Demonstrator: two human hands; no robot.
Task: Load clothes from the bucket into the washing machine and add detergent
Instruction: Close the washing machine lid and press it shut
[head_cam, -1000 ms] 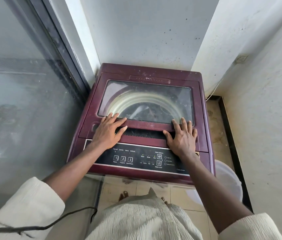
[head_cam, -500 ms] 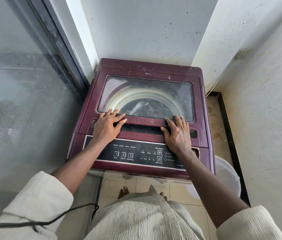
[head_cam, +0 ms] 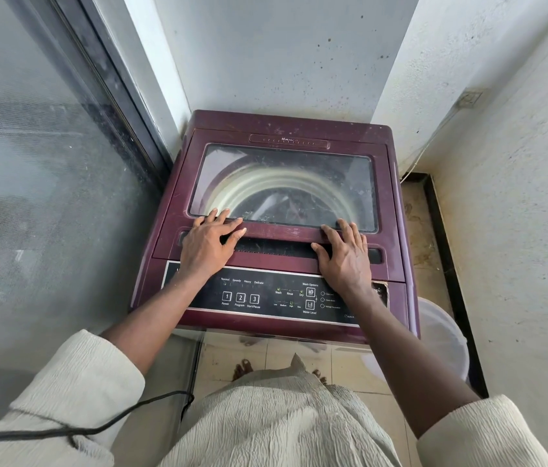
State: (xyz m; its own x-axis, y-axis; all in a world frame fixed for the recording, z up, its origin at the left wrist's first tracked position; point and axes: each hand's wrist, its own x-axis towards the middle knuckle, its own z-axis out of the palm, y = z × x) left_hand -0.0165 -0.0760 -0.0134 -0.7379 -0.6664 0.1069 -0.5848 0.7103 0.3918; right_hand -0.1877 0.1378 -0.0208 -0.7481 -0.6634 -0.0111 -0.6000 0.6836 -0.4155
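Left hand (head_cam: pixel 205 246), right hand (head_cam: pixel 346 256) flat on maroon plastic lid (head_cam: pixel 282 232).

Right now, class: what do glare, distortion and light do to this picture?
Head view: wide lens bows the walls and glass door; dust and haze on the lid window leave the drum pale and its contents dark shapes; light is soft and even, with faint shadows under the left hand and right hand.

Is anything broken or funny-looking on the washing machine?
A little. The control panel covering looks torn and peeling at its right end, beside the right hand. The glass lid is dusty and scratched. Nothing looks spilled, and the lid sits straight.
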